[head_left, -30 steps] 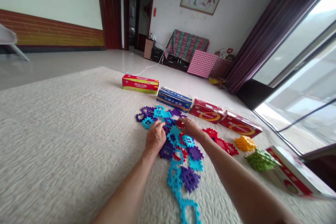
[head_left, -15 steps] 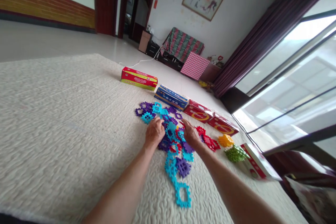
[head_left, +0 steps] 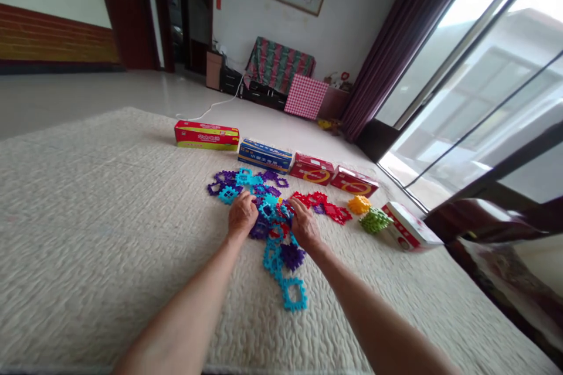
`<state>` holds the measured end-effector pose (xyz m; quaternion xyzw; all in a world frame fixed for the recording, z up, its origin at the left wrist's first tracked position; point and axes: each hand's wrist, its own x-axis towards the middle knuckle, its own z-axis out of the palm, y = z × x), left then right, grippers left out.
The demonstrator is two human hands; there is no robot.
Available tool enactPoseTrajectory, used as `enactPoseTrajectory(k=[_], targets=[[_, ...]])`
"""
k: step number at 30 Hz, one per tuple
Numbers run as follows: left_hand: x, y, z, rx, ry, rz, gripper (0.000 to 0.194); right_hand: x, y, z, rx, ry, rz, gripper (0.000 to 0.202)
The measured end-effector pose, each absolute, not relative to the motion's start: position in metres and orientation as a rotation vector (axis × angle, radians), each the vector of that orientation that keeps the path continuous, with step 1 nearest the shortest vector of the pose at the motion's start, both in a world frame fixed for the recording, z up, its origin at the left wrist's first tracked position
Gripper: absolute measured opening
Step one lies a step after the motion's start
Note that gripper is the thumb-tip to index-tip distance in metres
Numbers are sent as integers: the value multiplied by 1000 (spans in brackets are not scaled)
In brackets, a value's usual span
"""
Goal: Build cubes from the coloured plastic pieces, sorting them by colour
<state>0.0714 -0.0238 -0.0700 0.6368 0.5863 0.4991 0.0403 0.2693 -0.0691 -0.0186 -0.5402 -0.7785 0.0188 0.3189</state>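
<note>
A spread of interlocking plastic blocks with toothed edges, in purple, cyan and red, lies on the quilted mat. My left hand [head_left: 243, 214] has its fingers curled at the left edge of the pile, around purple blocks [head_left: 260, 228]. From the right, my right hand [head_left: 304, 224] closes on blocks beside a small red piece; its fingertips are partly hidden. Cyan blocks [head_left: 269, 209] show between both hands. Toward me run a linked cyan strip [head_left: 273, 255], a purple block [head_left: 292, 256] and a cyan square frame [head_left: 285, 296]. Red blocks [head_left: 338, 212] lie beyond my right hand.
Behind the blocks stand a red-yellow box [head_left: 206, 136], a blue box [head_left: 264, 156] and two red boxes [head_left: 312, 169]. To the right are an orange block ball [head_left: 359, 204], a green one [head_left: 375, 220] and a white-red box [head_left: 413, 227]. The quilted mat [head_left: 132, 217] spreads left.
The camera view has turned and tilted, so everything sits further left in the picture. My right hand has drawn closer toward me, its fingers more curled. My left hand stays at the pile.
</note>
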Motion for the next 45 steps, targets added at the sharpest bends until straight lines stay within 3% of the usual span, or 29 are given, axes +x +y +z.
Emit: enactPoseTrajectory(k=[14,23,34,40,45], targets=[[58,-20,-78,2034,1830,1540,34,267,11,-14,-1334,-2115,156,57],[62,2,-52,2042,1801,1684,32,297,3,-9,-1201,-2355,395,64],[61,4,-54,1939,1736,1592,30,358,-9,19,-1093,-2605,175,36],[59,3,-54,1950,1719,1575,30,348,-12,12,-1143,-2497,199,35],[59,5,-56,1964,1709,1564,30,315,-2,5,-1173,-2499,210,46]])
